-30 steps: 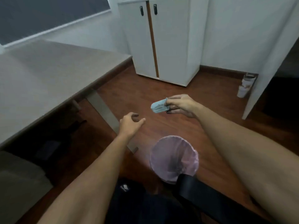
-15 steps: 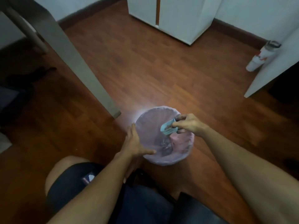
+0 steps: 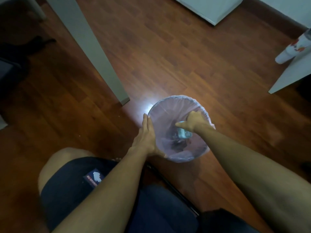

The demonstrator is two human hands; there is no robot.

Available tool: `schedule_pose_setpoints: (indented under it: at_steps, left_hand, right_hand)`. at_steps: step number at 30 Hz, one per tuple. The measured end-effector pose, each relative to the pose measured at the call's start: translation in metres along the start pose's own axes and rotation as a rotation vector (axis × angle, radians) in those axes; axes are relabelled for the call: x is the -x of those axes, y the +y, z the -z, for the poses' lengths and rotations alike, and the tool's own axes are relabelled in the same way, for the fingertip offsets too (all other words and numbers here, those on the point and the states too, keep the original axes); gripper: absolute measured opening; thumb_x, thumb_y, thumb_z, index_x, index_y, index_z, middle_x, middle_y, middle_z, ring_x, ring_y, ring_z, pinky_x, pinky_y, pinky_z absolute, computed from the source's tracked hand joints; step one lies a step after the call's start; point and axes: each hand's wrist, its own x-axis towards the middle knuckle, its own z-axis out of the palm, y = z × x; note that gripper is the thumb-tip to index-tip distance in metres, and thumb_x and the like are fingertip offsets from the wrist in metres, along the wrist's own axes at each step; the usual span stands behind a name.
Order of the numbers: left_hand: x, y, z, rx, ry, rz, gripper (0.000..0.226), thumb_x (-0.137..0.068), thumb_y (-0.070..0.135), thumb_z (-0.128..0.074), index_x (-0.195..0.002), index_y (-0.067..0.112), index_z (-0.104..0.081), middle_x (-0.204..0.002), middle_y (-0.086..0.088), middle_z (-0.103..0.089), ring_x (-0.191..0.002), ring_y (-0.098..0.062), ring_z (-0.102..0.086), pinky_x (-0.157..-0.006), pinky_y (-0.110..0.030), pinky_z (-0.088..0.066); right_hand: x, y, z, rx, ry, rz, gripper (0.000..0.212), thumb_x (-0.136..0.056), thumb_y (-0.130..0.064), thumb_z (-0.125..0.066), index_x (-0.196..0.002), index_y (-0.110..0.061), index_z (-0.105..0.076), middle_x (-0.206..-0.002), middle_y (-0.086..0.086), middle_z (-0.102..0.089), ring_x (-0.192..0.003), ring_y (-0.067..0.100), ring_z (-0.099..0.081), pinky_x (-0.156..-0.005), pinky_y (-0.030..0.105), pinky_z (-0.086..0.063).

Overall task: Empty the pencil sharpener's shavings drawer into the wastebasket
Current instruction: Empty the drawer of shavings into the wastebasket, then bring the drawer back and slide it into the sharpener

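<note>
A round wastebasket (image 3: 170, 105) lined with a pale pink bag stands on the wooden floor in front of my knees. My right hand (image 3: 193, 121) reaches down inside it, shut on the small light-blue shavings drawer (image 3: 182, 133), which hangs tilted below my fingers and is partly hidden by them. Dark scraps lie at the bottom of the bag. My left hand (image 3: 145, 137) lies flat against the basket's left outer wall, with the thumb along the near rim, steadying it.
A grey table leg (image 3: 101, 61) slants down to the floor just left of the basket. A white cabinet base (image 3: 212, 9) sits at the top right. A white bottle (image 3: 292, 47) stands by a white panel (image 3: 289, 76) on the right. My lap fills the bottom.
My right hand has lowered the drawer from above the floor down inside the basket. My left hand has closed in on the basket's side. The view has tipped downwards.
</note>
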Motion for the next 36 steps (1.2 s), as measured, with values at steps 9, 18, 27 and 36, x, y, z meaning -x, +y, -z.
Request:
schedule_pose_setpoints:
  at_steps: [9,18,27,36]
  left_hand:
    - [-0.002,0.003,-0.003,-0.037,0.024,0.029,0.166,-0.045,0.052,-0.095,-0.151,0.007,0.025,-0.161,-0.004,0.034,-0.146,-0.033,-0.024,-0.108,-0.046,-0.038]
    - [0.001,0.007,0.013,-0.100,0.014,0.076,0.154,-0.049,0.062,-0.088,-0.156,0.013,0.011,-0.163,-0.006,0.028,-0.148,-0.034,-0.018,-0.109,-0.050,-0.037]
    - [0.030,0.020,0.095,-0.147,0.081,0.097,0.077,-0.078,0.067,-0.061,-0.127,0.008,-0.058,-0.132,-0.015,-0.060,-0.117,-0.034,-0.058,-0.093,-0.043,-0.050]
    - [0.125,0.040,0.230,-0.130,0.394,0.117,0.070,-0.085,0.063,-0.056,-0.131,0.010,-0.059,-0.136,-0.011,-0.061,-0.124,-0.030,-0.057,-0.100,-0.041,-0.048]
  right_hand:
    - [-0.008,-0.006,-0.004,0.060,0.026,-0.005,0.071,-0.075,-0.060,-0.070,-0.116,-0.001,-0.067,-0.117,0.017,-0.066,-0.113,0.033,-0.060,-0.092,0.039,-0.049]
    - [0.012,-0.016,0.020,0.094,-0.048,0.023,0.067,-0.084,-0.059,-0.060,-0.113,0.000,-0.068,-0.103,0.016,-0.067,-0.110,0.032,-0.062,-0.090,0.037,-0.048]
    - [0.076,-0.069,0.080,-0.023,0.024,0.098,0.068,-0.080,-0.061,-0.063,-0.098,0.005,-0.065,-0.088,0.018,-0.060,-0.081,0.037,-0.069,-0.076,0.045,-0.060]
    - [0.176,-0.155,0.165,-0.263,0.156,0.282,0.059,-0.085,-0.057,-0.054,-0.080,0.001,-0.059,-0.090,0.021,-0.064,-0.056,0.032,-0.063,-0.060,0.037,-0.059]
